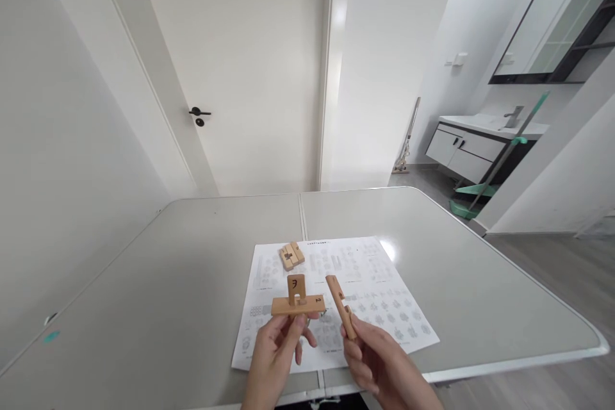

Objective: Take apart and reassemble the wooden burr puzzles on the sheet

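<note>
My left hand (283, 343) pinches two joined wooden puzzle pieces above the printed sheet. One, a flat bar (283, 306) marked 2, lies crosswise; the other, a notched piece (296, 283) marked with what looks like a 3, stands up from it. In my right hand (372, 359) is a separate notched wooden stick (339, 298), held at its lower end and tilted, its upper end leaning left. The stick is apart from the joined pieces, a little to their right. Beyond both hands, a small cluster of wooden pieces (292, 256) rests on the sheet.
The white sheet (408, 327) with printed diagrams lies on a grey folding table (168, 282) with a centre seam. Behind the table is a white door (250, 64). To the right are a sink cabinet (466, 147), a mop (408, 134) and a green dustpan (464, 208).
</note>
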